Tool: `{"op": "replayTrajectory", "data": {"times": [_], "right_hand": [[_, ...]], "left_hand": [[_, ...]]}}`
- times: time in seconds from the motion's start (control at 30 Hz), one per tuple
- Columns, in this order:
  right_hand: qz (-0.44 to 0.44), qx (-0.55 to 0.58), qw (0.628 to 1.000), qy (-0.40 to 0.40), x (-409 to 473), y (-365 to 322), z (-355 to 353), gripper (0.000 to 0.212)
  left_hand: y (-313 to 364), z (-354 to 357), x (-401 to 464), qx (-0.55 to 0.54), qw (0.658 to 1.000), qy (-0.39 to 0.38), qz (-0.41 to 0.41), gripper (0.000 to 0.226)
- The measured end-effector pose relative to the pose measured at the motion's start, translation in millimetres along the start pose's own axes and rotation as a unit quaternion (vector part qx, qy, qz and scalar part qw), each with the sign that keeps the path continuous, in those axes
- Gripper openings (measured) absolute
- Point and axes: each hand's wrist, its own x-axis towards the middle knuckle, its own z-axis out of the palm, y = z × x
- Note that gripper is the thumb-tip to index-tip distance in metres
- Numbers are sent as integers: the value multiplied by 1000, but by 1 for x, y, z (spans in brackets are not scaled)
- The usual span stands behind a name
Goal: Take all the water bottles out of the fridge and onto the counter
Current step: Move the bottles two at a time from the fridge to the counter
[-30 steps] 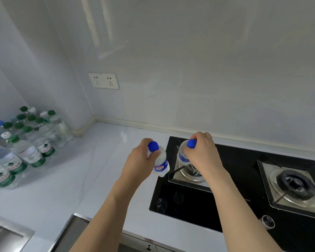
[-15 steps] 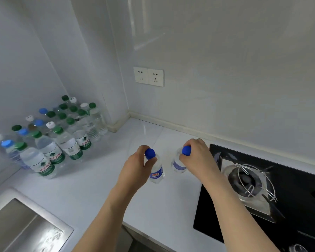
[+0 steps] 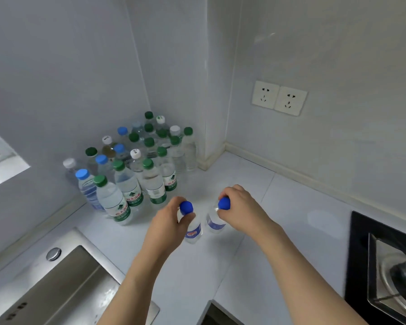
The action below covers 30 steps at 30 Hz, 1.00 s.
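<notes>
Each hand grips a small blue-capped bottle by its neck: the left hand (image 3: 168, 222) holds the left bottle (image 3: 192, 227), the right hand (image 3: 240, 211) the right bottle (image 3: 215, 220), both low over the white surface (image 3: 288, 221). Just beyond the left hand stands a crowded cluster (image 3: 136, 165) of bottles; a careless set-down could topple the nearest like skittles. The sink (image 3: 56, 289) lies left and nearer, the hob (image 3: 384, 261) far right. Open room lies under and right of the hands.

Two small blue-capped bottles (image 3: 192, 227) (image 3: 215, 220), gripped at their necks
Upright, side by side; many more bottles (image 3: 136, 170) clustered beyond the left hand (image 3: 171, 225).
</notes>
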Motion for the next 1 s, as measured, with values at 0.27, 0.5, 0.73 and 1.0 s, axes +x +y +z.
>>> {"op": "replayTrajectory", "data": {"times": [0.27, 0.5, 0.73, 1.0], "right_hand": [[-69, -39, 994, -79, 63, -68, 67, 22], [-117, -52, 987, -97, 105, -105, 117, 27], [-142, -67, 984, -87, 125, -120, 152, 29], [-158, -62, 982, -81, 129, -121, 166, 41]], "left_hand": [[-78, -49, 28, -20, 998, 47, -47, 28], [-128, -66, 51, -29, 994, 67, -76, 29], [-155, -63, 64, -31, 993, 71, -86, 26], [-162, -54, 67, -22, 989, 89, -114, 29]]}}
